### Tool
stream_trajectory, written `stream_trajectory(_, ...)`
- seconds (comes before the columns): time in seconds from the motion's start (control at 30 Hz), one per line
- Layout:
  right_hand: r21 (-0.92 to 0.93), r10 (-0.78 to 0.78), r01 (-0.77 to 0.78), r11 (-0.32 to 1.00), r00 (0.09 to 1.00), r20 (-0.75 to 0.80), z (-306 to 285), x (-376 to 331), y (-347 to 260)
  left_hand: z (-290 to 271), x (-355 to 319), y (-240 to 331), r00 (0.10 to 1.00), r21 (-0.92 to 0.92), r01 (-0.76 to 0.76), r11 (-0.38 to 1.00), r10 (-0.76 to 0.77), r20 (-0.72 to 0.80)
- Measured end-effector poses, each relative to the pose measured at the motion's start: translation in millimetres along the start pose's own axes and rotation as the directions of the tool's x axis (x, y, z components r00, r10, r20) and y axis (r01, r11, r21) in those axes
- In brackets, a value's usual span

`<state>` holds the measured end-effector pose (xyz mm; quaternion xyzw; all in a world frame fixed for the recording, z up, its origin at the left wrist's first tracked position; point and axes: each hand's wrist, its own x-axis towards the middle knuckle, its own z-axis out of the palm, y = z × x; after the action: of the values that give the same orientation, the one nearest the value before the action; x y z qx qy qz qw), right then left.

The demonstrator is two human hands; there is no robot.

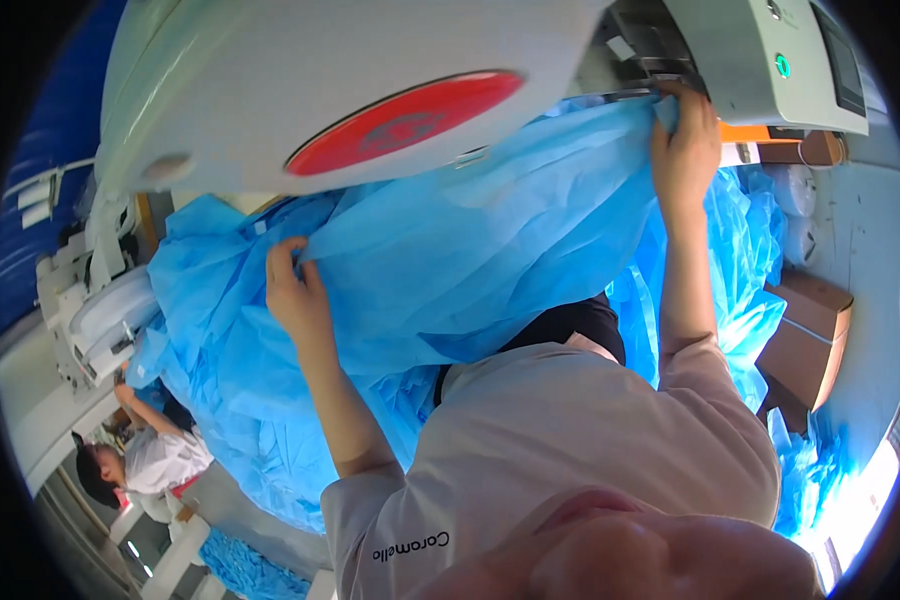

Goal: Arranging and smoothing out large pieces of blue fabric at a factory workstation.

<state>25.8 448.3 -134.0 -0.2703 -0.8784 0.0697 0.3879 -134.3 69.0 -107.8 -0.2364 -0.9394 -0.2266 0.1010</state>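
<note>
A wide sheet of thin blue fabric (470, 230) stretches between my two hands below a large white machine (370, 60) with a red oval on its side. At the left, my left hand (298, 292) pinches the fabric's upper edge between thumb and fingers. Farther right and higher, my right hand (688, 150) is closed on the other end of the fabric, fingertips close to the metal working part (660, 68) of the machine. That hand partly hides the fabric's corner. The lower folds drape over my lap.
At the upper right stands a white control housing (740, 70) with a green-lit button. More blue fabric (750, 250) and a brown cardboard box (805, 335) are at the right. On the left, another person (155, 455) sits by a white sewing machine (105, 310).
</note>
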Motion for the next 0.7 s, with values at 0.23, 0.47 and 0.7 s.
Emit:
stream_trajectory(0.23,-0.135,-0.021,0.017,0.991,0.999,-0.031,-31,-1,-10,-4,4,-25,0.996,0.059,0.058,0.997,-0.054,-0.074)
stream_trajectory(0.47,0.225,-0.286,0.278,0.934,0.958,0.001,-19,6,-61,-27,-23,-71,0.863,0.282,0.326,0.902,-0.406,0.3)
stream_trajectory(0.7,0.422,-0.206,0.162,0.892,0.977,0.061,10,14,-75,9,-1,-101,0.896,0.481,0.307,0.821,-0.419,0.144)
